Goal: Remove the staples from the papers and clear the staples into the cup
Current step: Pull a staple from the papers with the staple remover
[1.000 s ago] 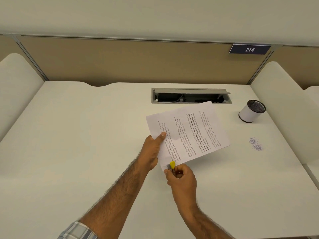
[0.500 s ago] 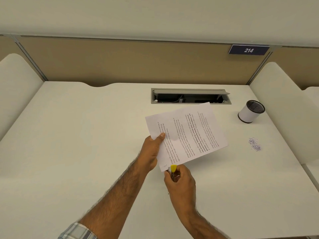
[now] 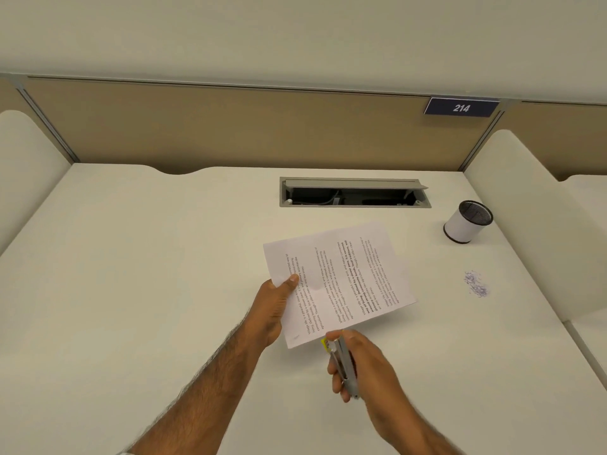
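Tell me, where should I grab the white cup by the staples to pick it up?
Probably best to hold the cup round its white side wall, about halfway up, coming from its near-left side. It stands on its base with the mouth open on top. The wall is round and plain with no handle, and the desk divider stands close on its right.

Bright, soft, even light falls from above on the pale bench (image 3: 131, 307). Shadows are faint: a weak one under the paper (image 3: 341, 280). The right hand (image 3: 368, 364) and tool (image 3: 344, 362) look slightly smeared. Straight edges bow near the view's borders.
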